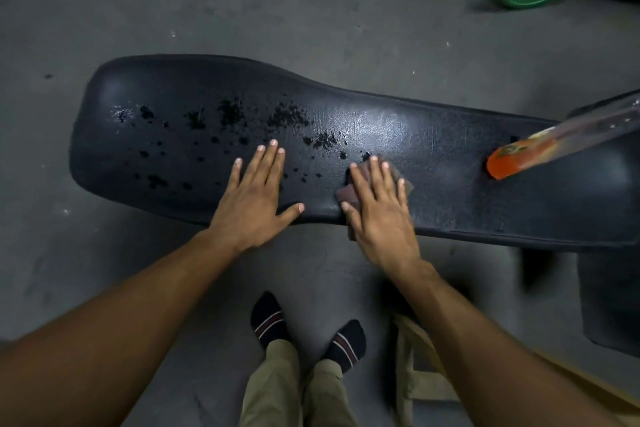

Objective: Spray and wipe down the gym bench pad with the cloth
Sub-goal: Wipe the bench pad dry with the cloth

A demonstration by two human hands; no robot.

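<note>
Right hand (379, 215) presses brownish cloth (346, 193) flat on glossy, droplet-speckled black bench pad (433, 163)

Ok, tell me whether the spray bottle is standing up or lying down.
Lying down. The spray bottle lies on its side on the bench pad, orange end toward the right hand; neither hand touches it.

Cloth (349, 192) mostly hidden under right hand (379, 215); spray bottle (554, 140) blurred.

Glossy, droplet-wet black vinyl bench pad (398, 135); soft matt brown cloth (348, 193)
</note>
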